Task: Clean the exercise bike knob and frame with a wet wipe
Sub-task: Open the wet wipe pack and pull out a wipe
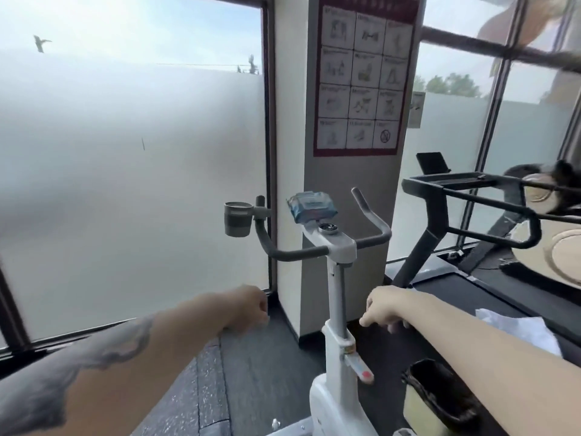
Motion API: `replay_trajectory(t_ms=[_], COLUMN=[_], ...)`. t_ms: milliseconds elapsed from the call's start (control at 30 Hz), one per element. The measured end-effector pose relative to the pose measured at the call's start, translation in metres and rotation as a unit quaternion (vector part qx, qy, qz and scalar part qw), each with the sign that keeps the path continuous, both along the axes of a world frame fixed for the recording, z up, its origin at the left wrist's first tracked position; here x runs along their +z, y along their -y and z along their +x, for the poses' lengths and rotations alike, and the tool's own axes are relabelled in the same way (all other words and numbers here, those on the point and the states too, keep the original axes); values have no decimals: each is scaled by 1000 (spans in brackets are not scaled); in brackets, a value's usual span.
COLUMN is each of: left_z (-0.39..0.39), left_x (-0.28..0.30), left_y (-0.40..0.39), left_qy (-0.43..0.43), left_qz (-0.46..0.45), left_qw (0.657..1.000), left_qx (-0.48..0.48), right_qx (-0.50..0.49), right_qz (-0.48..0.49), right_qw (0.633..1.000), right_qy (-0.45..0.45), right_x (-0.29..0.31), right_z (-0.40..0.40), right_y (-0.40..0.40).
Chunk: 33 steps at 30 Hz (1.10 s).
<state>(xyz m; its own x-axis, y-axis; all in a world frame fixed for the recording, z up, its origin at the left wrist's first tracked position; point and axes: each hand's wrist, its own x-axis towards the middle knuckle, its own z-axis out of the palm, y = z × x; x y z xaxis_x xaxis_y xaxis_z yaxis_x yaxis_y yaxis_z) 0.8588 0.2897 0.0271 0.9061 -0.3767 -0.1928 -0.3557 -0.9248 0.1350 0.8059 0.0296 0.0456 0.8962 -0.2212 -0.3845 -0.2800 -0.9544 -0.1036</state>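
Note:
A white exercise bike (336,313) stands in front of me with dark handlebars (295,253) and a round knob (328,228) on its console. A blue pack of wet wipes (310,206) lies on top of the console, just behind the knob. My left hand (250,305) hovers left of the bike's post with fingers curled, and nothing shows in it. My right hand (385,308) hovers right of the post, fingers curled downward, apparently holding nothing. Neither hand touches the bike.
A grey cup holder (238,218) hangs on the left handlebar. A treadmill (465,196) stands at the right, with white paper (518,328) on its belt. A lined bin (437,394) sits at the lower right. A pillar with a poster (361,73) is behind.

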Motion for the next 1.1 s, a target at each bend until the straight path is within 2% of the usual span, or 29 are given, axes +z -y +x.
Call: replay_trajectory(t_ms=[133, 300, 433, 533, 633, 867, 1100], left_z=[78, 159, 230, 278, 321, 384, 449], left_x=[22, 32, 49, 57, 63, 59, 60], left_y=[1, -3, 2, 23, 48, 108, 163], left_qy=[66, 54, 71, 92, 123, 129, 175], left_qz=[-47, -35, -59, -32, -23, 18, -87], left_qw=[997, 998, 995, 992, 987, 981, 977], left_qx=[-8, -26, -43, -80, -103, -147, -85], right_qx=[-25, -9, -3, -16, -30, -61, -7], right_qz=[3, 5, -7, -12, -33, -41, -56], right_qw=[999, 1000, 998, 998, 996, 993, 993], right_qy=[41, 14, 63, 52, 77, 91, 104], right_x=[15, 15, 19, 22, 33, 49, 48], right_z=[76, 157, 209, 247, 283, 350, 420], right_y=[-4, -31, -38, -34, -20, 22, 75])
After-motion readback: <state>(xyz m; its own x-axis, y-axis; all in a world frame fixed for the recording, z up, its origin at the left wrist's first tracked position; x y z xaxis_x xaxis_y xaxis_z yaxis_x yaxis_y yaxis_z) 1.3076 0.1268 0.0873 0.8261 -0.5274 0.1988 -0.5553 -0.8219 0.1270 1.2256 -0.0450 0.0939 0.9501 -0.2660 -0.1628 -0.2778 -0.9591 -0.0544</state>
